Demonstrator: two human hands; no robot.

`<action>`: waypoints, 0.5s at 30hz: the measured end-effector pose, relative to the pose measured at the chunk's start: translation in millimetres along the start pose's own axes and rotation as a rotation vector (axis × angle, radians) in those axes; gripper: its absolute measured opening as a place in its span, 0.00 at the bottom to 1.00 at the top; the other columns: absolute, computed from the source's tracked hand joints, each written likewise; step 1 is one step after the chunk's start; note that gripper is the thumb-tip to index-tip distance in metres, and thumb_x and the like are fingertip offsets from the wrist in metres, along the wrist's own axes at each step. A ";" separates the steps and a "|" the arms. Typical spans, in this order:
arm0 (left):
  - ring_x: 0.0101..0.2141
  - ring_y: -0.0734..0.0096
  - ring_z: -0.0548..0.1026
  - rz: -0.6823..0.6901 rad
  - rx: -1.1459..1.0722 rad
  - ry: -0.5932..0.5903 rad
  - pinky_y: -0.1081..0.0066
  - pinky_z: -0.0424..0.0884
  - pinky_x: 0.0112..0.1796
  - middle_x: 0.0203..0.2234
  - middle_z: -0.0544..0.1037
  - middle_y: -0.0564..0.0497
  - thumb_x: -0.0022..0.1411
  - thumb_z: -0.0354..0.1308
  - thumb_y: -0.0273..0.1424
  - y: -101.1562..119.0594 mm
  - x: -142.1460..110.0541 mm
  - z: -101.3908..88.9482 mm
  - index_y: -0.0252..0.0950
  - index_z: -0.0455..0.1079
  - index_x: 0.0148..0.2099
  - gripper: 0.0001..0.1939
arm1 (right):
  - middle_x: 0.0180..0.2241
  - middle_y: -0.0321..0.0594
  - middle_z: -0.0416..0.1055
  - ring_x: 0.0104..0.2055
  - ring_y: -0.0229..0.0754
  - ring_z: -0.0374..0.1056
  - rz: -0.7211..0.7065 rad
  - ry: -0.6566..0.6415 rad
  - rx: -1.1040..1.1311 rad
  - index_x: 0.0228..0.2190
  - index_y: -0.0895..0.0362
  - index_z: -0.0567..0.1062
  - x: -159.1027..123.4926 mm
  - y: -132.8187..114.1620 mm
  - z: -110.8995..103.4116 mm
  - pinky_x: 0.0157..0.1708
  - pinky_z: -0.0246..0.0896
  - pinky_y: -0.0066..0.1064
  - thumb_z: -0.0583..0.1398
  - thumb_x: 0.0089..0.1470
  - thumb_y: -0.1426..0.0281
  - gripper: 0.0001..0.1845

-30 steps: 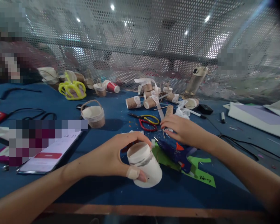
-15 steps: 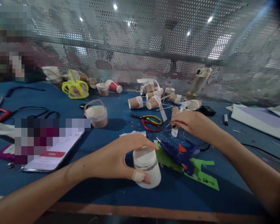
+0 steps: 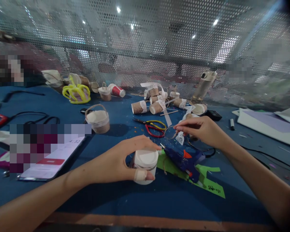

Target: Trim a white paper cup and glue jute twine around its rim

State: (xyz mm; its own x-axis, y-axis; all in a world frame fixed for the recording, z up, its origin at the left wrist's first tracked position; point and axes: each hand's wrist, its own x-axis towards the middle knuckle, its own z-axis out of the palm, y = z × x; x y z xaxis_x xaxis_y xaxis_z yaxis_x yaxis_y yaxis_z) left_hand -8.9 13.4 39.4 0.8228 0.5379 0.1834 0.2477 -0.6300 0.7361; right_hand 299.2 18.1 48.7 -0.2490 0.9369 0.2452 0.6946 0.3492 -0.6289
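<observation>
One left hand [image 3: 118, 159] was curled round one white cup [image 3: 147, 158], thumb across its near side, fingers over the far side; the cup was near the front edge of the blue surface [image 3: 106, 199]; one right hand [image 3: 195, 129] pinched one thin piece of twine [image 3: 169, 128] between thumb and fingertips; just beside the cup, one blue glue gun [image 3: 181, 161] lay on one green sheet [image 3: 214, 188]; beyond were one pair of scissors [image 3: 156, 126], one handled basket [image 3: 100, 122] and one red cup [image 3: 117, 91]; one phone [image 3: 55, 154] lay to the left.
</observation>
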 end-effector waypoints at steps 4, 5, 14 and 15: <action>0.52 0.56 0.72 -0.004 -0.003 -0.005 0.62 0.67 0.53 0.52 0.74 0.48 0.56 0.68 0.41 1.3 0.5 0.0 0.42 0.68 0.57 0.28 | 0.32 0.40 0.82 0.28 0.41 0.78 -0.001 0.008 0.013 0.36 0.54 0.81 8.3 3.3 -0.9 0.29 0.74 0.31 0.62 0.58 0.56 0.15; 0.52 0.57 0.73 -0.005 -0.005 -0.006 0.63 0.67 0.52 0.52 0.74 0.48 0.56 0.68 0.41 1.6 0.7 0.0 0.42 0.68 0.57 0.27 | 0.33 0.40 0.82 0.31 0.42 0.78 -0.011 0.015 0.007 0.37 0.54 0.81 10.2 4.1 -0.8 0.32 0.75 0.32 0.62 0.58 0.58 0.14; 0.50 0.61 0.73 -0.031 -0.024 -0.025 0.65 0.66 0.53 0.50 0.74 0.52 0.55 0.70 0.40 3.2 0.4 -0.5 0.44 0.69 0.57 0.28 | 0.36 0.37 0.81 0.39 0.44 0.77 -0.190 0.059 -0.173 0.36 0.51 0.82 13.6 -15.3 0.8 0.40 0.72 0.35 0.62 0.58 0.71 0.07; 0.50 0.61 0.73 -0.031 -0.024 -0.025 0.65 0.66 0.53 0.50 0.74 0.52 0.55 0.69 0.40 3.5 0.3 -0.5 0.44 0.68 0.57 0.28 | 0.36 0.37 0.81 0.39 0.43 0.77 -0.206 0.068 -0.179 0.35 0.52 0.82 14.5 -17.2 1.3 0.39 0.72 0.34 0.62 0.58 0.71 0.07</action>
State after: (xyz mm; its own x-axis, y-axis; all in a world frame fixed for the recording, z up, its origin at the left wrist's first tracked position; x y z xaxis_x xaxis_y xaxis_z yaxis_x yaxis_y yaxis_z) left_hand -8.0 11.7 42.3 0.8276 0.5427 0.1437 0.2614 -0.5990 0.7569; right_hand 282.8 25.7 62.1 -0.3560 0.8411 0.4072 0.7438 0.5188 -0.4215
